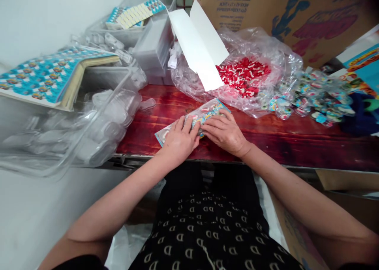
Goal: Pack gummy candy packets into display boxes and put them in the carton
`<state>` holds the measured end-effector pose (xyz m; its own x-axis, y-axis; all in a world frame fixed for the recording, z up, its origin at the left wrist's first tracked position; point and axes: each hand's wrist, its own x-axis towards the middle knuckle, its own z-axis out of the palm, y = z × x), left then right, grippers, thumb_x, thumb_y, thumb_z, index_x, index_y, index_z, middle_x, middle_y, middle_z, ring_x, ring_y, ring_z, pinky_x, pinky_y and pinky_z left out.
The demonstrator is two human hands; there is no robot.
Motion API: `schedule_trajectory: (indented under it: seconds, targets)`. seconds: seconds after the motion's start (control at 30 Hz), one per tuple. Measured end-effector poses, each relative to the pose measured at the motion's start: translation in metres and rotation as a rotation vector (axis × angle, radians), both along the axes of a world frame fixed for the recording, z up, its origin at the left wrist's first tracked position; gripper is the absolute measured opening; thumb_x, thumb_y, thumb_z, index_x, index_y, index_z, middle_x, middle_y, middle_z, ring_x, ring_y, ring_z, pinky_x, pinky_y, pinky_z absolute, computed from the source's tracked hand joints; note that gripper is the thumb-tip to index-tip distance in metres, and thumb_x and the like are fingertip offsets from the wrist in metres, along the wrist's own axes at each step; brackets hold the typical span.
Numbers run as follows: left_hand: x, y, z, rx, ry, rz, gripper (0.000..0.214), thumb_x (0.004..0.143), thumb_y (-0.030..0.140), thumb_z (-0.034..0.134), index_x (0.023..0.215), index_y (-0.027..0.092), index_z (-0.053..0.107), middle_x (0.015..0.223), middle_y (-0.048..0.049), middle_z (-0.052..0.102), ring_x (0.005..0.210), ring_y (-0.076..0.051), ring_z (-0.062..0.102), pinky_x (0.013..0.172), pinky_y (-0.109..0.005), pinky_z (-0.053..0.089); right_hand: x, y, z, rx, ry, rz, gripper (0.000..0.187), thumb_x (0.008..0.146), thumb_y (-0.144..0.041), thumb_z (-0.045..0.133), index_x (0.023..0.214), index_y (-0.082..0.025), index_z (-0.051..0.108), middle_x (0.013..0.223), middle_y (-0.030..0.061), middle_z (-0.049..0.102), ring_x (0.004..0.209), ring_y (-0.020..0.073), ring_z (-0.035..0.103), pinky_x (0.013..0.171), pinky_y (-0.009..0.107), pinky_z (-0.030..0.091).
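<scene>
A narrow, blue-edged printed sheet [217, 104] lies slanted on the dark red table, with small clear packs holding red and white bits on it. My left hand [180, 139] rests on its near left part, fingers stretched out and pressing down on the packs. From the right, my right hand [223, 132] lies over the sheet's other half, its fingers laid flat and its fingertips close to those of my left hand. Neither hand is wrapped round anything. Both hide much of the sheet's middle.
At left, a clear bin [97, 132] holds clear plastic shells, with a stack of printed sheets [38, 80] on top. Behind the hands are a folded white card [198, 45] and a bag of red and white pieces [245, 76]. Filled packs [319, 94] are heaped at right.
</scene>
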<state>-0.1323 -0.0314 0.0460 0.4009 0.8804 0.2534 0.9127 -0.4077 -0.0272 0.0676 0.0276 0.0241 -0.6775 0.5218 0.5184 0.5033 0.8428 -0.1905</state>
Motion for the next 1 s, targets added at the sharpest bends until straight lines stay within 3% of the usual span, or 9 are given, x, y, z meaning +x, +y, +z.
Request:
schedule_trajectory:
  seconds: [0.2,0.4,0.5,0.63,0.83,1.0]
  targets:
    - [0.011,-0.006,0.002,-0.047,-0.012,0.071,0.047,0.096,0.025,0.046,0.139,0.006,0.050,0.146,-0.0250,0.048,0.135,-0.042,0.046,0.108,-0.057,0.041,0.003,0.006,-0.003,0.019,0.004,0.051,0.025,0.095,-0.026,0.055,0.115,-0.033,0.069,0.111,0.0008,0.072,0.107,0.0209,0.061,0.114,0.055,0.030]
    - [0.011,-0.005,0.004,-0.054,0.029,0.055,0.054,0.094,0.035,0.054,0.139,0.005,0.050,0.145,-0.0264,0.049,0.135,-0.043,0.046,0.109,-0.056,0.041,0.004,0.013,0.001,0.017,-0.058,0.089,0.024,0.097,-0.029,0.050,0.111,-0.032,0.070,0.106,0.0005,0.073,0.103,0.0205,0.062,0.115,0.058,0.027]
    - [0.012,-0.003,0.002,-0.049,0.093,0.066,0.050,0.096,0.028,0.050,0.141,0.004,0.047,0.144,-0.0260,0.049,0.134,-0.042,0.047,0.108,-0.056,0.042,0.004,0.017,0.005,0.020,-0.068,0.122,0.024,0.098,-0.029,0.049,0.111,-0.030,0.070,0.101,0.0014,0.074,0.100,0.0206,0.062,0.116,0.058,0.025]
    - [0.015,-0.004,0.000,-0.044,0.189,0.074,0.049,0.098,0.016,0.041,0.144,0.002,0.042,0.148,-0.0271,0.044,0.135,-0.040,0.046,0.108,-0.055,0.042,0.006,0.019,0.009,0.153,-0.051,0.183,0.022,0.098,-0.027,0.051,0.110,-0.024,0.068,0.100,0.0036,0.074,0.097,0.0208,0.061,0.115,0.055,0.027]
    - [0.022,-0.011,0.003,-0.081,0.213,0.117,0.051,0.096,0.007,0.034,0.146,0.001,0.041,0.150,-0.0251,0.043,0.139,-0.036,0.043,0.112,-0.051,0.040,0.005,0.022,-0.003,0.173,-0.017,0.182,0.019,0.095,-0.025,0.055,0.110,-0.026,0.067,0.102,0.0037,0.071,0.099,0.0227,0.058,0.109,0.054,0.035]
    - [0.023,-0.012,-0.001,-0.065,0.167,0.128,0.051,0.096,0.009,0.035,0.146,0.002,0.040,0.151,-0.0246,0.041,0.140,-0.036,0.042,0.112,-0.051,0.040,0.002,0.023,-0.012,0.176,0.071,0.193,0.016,0.095,-0.024,0.056,0.105,-0.026,0.068,0.098,0.0036,0.070,0.098,0.0212,0.057,0.107,0.050,0.039]
